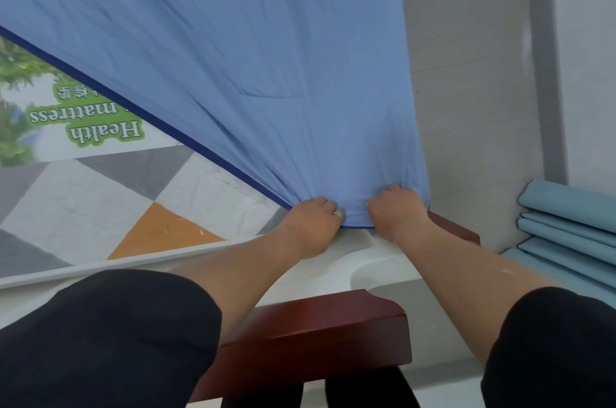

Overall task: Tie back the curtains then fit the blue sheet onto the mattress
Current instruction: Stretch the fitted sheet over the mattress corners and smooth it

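Observation:
The blue sheet (233, 57) is stretched taut across the mattress (100, 201), fanning out from one corner. Its dark blue hem runs diagonally from the left edge down to my hands. My left hand (315, 217), with a ring on one finger, grips the sheet's corner edge with curled fingers. Just to its right, my right hand (396, 207) grips the same bunched corner. Both hold the fabric at the mattress corner, above the white mattress side. The mattress's left part is uncovered, showing grey, white and orange patches and a green printed label.
A red-brown wooden bed frame (316, 331) lies below my arms, with another piece of it (456, 231) right of my hands. A pale wall (473, 74) stands close on the right. Folded light blue fabric (573, 224) is stacked at the right edge.

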